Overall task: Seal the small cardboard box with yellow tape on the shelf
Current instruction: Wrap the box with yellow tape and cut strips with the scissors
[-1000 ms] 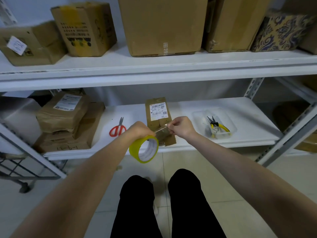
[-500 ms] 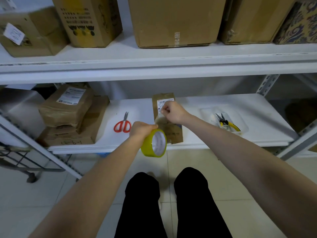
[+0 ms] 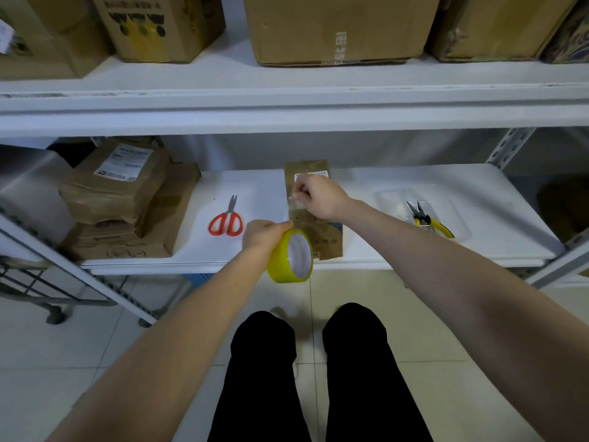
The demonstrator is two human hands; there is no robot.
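**Tape drawn out over the box**

The box (image 3: 322, 237) lies flat on the lower shelf (image 3: 478, 193), near its middle, with its long side running from the front edge toward the back. A white label sits on its far end, partly hidden.

The left hand (image 3: 264, 232) has its grip closed round the top of the yellow roll (image 3: 291, 256). The roll is held on edge at the shelf's front lip, just left of the box's near end, with its open core facing right.

The right hand (image 3: 318, 196) hovers over the far half of the box, fingers curled and grip pinched on what looks like the free end of a strip (image 3: 294, 208). The strip is thin and pale and hard to make out, and it seems to run from the roll up to that pinch along the box's left side.

Red-handled scissors (image 3: 227, 218) lie on the shelf left of the box, closed. Further left is a stack of brown parcels (image 3: 118, 183). To the right, a clear tray (image 3: 459, 212) holds yellow-handled pliers (image 3: 424, 216). Large cartons (image 3: 334, 23) stand on the shelf above.
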